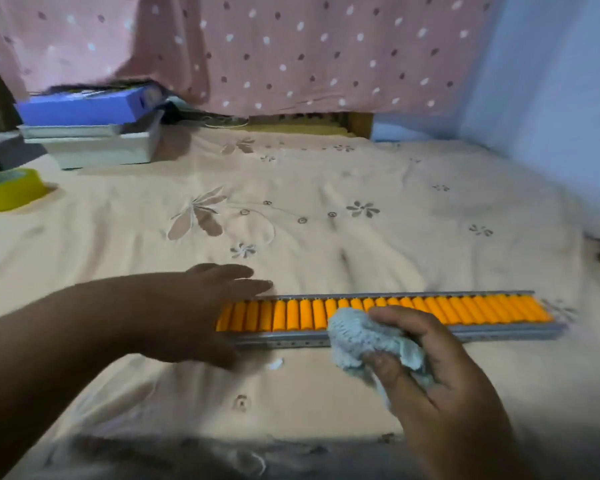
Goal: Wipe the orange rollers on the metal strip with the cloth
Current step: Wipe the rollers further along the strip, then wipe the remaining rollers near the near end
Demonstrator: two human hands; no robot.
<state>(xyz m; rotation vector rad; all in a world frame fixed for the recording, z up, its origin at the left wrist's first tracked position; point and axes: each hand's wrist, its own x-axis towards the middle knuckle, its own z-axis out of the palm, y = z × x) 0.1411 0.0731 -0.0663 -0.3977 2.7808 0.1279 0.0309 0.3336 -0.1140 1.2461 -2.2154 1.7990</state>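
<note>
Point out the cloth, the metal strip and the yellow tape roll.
cloth (364, 336): head view, on the bunched light-blue fabric above the right hand's thumb.
metal strip (499, 334): head view, on its near grey side rail.
yellow tape roll (13, 195): head view, on its outer yellow wall.

left hand (201, 308): motion-blurred; whether it touches the strip (430, 336) cannot be told
strip's left end: hidden under that hand
rollers (447, 310): several covered by the cloth (364, 337) and right hand (426, 362)
cloth: lower part hidden in the fist
tape (9, 192): cut by left edge
boxes (94, 126): blurred, labels unreadable
</note>
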